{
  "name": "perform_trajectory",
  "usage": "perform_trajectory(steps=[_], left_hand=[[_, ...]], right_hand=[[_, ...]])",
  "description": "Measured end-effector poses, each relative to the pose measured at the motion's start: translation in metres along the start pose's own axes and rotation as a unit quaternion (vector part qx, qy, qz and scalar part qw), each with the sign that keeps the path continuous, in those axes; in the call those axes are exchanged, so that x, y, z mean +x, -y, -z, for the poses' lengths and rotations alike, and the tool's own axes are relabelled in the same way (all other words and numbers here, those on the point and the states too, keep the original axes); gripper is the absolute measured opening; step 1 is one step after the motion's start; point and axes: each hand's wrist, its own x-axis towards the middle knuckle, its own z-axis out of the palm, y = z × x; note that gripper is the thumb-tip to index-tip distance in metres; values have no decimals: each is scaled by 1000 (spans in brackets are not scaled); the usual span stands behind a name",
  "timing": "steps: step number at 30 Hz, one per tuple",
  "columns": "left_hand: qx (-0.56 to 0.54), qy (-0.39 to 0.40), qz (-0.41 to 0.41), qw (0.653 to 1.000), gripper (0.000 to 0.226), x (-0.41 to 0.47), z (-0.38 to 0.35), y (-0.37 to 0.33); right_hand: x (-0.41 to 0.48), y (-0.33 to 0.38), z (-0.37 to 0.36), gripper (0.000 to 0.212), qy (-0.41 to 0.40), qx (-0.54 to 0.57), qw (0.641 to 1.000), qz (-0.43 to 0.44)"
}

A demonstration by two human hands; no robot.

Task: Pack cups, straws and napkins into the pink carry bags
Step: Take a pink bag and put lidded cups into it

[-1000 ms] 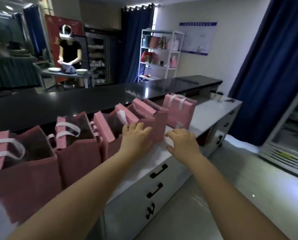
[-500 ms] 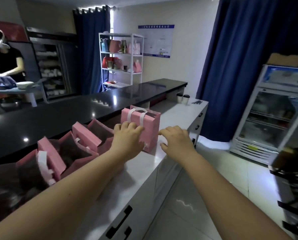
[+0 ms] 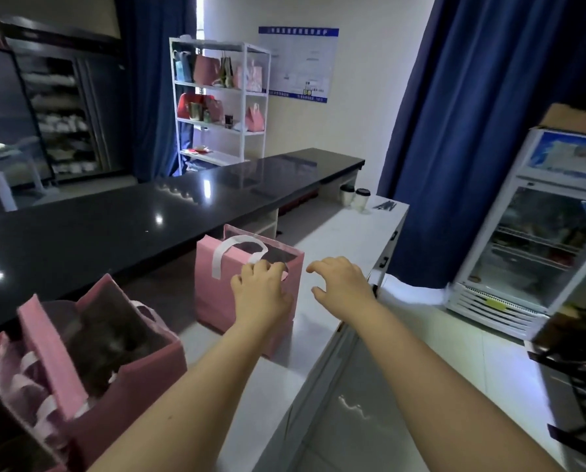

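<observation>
A pink carry bag (image 3: pixel 216 294) with white handles stands open on the white counter (image 3: pixel 339 233). My left hand (image 3: pixel 261 291) is on its near side, with the fingers curled over the top rim. My right hand (image 3: pixel 342 284) hovers just right of the bag, fingers loosely bent and holding nothing. Two white cups with dark lids (image 3: pixel 354 197) stand at the counter's far end, next to a small dark bundle (image 3: pixel 385 206) that may be straws. More open pink bags (image 3: pixel 114 366) stand at the lower left.
A raised black countertop (image 3: pixel 114 233) runs along the left behind the bags. A glass-door fridge (image 3: pixel 540 253) stands on the right across a tiled aisle. A white shelf (image 3: pixel 220 97) with bags and blue curtains are at the back.
The view has swung right along the row of bags. Both hands moved from the middle bags to the last bag, and my left hand now holds its rim.
</observation>
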Motion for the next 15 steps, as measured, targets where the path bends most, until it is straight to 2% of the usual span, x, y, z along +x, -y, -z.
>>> perform_trajectory(steps=[3,8,12,15], left_hand=[[7,-18,21,1000,23,32,-23,-2],[57,-25,60,996,25,62,-62,-9],[85,-50,125,987,29,75,-83,-12],[98,-80,167,978,17,78,-90,-24]], right_hand=[[36,-24,-24,36,4,17,1000,10],[109,-64,-56,32,9,71,995,62],[167,-79,-78,27,23,198,973,112],[198,-82,-90,25,75,282,945,147]])
